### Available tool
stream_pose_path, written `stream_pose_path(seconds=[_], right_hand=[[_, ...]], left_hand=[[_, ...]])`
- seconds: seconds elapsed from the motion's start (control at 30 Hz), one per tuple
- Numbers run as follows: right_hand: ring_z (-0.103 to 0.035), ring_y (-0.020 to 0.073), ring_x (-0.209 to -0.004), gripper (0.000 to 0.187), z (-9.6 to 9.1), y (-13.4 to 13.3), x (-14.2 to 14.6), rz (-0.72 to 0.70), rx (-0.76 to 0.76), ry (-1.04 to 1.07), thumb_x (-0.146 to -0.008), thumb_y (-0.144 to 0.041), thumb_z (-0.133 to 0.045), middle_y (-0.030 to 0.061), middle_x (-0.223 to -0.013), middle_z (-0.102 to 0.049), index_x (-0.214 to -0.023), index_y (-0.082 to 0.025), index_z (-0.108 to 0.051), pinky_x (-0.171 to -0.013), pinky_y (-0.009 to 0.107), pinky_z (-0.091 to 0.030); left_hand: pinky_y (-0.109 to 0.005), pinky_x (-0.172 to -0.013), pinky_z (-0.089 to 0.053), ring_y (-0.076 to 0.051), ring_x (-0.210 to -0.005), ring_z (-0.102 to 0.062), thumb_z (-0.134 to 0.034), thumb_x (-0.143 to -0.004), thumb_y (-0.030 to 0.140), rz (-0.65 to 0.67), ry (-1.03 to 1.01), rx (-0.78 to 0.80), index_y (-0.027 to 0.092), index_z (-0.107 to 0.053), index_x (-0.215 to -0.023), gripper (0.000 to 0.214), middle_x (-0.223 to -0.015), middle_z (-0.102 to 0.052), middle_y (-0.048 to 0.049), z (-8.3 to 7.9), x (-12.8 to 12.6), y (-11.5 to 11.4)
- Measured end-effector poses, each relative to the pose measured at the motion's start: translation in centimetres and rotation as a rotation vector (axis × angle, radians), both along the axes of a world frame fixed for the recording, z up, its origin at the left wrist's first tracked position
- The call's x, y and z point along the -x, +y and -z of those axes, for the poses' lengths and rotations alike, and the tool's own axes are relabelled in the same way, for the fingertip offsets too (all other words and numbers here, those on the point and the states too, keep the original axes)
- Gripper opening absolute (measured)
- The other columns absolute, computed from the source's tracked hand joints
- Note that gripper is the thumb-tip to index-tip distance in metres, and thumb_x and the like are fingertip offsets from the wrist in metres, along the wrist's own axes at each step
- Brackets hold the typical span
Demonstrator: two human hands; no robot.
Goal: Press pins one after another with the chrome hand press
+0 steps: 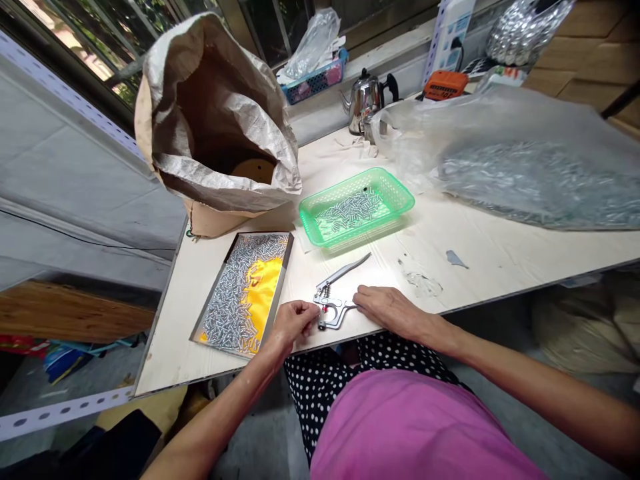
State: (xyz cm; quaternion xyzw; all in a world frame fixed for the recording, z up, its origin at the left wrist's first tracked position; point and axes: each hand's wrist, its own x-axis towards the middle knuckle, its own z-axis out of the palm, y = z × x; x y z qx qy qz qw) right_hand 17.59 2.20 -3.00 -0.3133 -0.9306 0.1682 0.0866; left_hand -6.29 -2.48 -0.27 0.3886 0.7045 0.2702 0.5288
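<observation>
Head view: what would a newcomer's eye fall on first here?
Probably the big open paper sack at the back left of the table. Then the bright green basket of silvery pieces mid-table, and silver pliers between the left hand and right hand by the near edge.

The head view looks forward and down over the table (425, 240).

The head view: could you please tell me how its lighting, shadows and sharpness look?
In the head view, bright daylight shows through the window; highlights glint on the metal kettle; a soft shadow lies beneath the green basket; the plastic bag's contents look smeared, the snap pliers fairly crisp.
</observation>
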Motion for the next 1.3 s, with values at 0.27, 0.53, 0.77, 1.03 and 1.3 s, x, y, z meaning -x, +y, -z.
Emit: stream_pose_path(seconds=[0.27, 0.53, 0.77, 1.03, 1.3], right_hand=[[-0.048, 0.0128, -0.067, 0.014, 1.3, 0.0, -0.2, 0.019, -0.031, 0.053, -0.093, -0.010, -0.044, 0.0027, -0.088, -0.058, -0.090, -0.018, -0.056, -0.057, 0.027, -0.027], [-0.049, 0.0128, -0.068, 0.015, 0.7, -0.1, -0.3, 0.046, -0.007, 0.034, -0.093, -0.010, -0.044, 0.0031, -0.090, -0.059, -0.091, -0.018, -0.057, -0.057, 0.028, -0.026], [-0.050, 0.0140, -0.069, 0.016, 0.0, -0.3, -0.3, 0.039, -0.004, -0.006, -0.095, -0.013, -0.044, 0.0033, -0.090, -0.059, -0.091, -0.018, -0.058, -0.058, 0.028, -0.028], [-0.043, 0.0330, -0.124, 0.060, 0.2, 0.9, -1.6, 0.022, -0.057, 0.098, -0.081, -0.048, -0.070, 0.0187, -0.143, -0.042, -0.129, -0.016, -0.051, -0.097, 0.046, -0.040], [-0.024, 0.0400, -0.141, 0.097, -1.7, 3.6, -0.8, -0.068, 0.024, -0.066, -0.069, -0.058, -0.075, 0.0211, -0.153, -0.033, -0.145, -0.011, -0.037, -0.113, 0.056, -0.025]], left_hand=[[-0.020, -0.039, -0.028, -0.006, -0.037, -0.041, -0.074, -0.063, 0.052, 0.047, 0.051, 0.053, 0.014, -0.058, -0.063, 0.041, -0.045, -0.052, 0.0041, 0.2, -0.9, -0.2], [-0.020, -0.040, -0.029, -0.007, -0.036, -0.040, -0.071, -0.070, 0.045, 0.168, 0.134, 0.139, 0.014, -0.061, -0.066, 0.033, -0.042, -0.050, 0.0052, 0.0, -0.6, 0.4], [-0.021, -0.040, -0.031, -0.007, -0.034, -0.041, -0.069, -0.071, 0.047, 0.306, 0.147, 0.260, 0.017, -0.054, -0.056, 0.037, -0.040, -0.048, 0.0055, -0.4, -0.7, 0.6], [-0.019, -0.039, -0.037, -0.007, -0.039, -0.045, -0.074, -0.068, 0.045, 0.190, 0.105, 0.274, 0.015, -0.060, -0.067, 0.033, -0.046, -0.050, 0.0068, -0.5, -1.0, -1.1], [-0.018, -0.037, -0.035, -0.007, -0.038, -0.045, -0.073, -0.071, 0.041, 0.109, 0.109, 0.250, 0.014, -0.059, -0.070, 0.031, -0.048, -0.050, 0.0068, -0.2, -1.4, -1.9]])
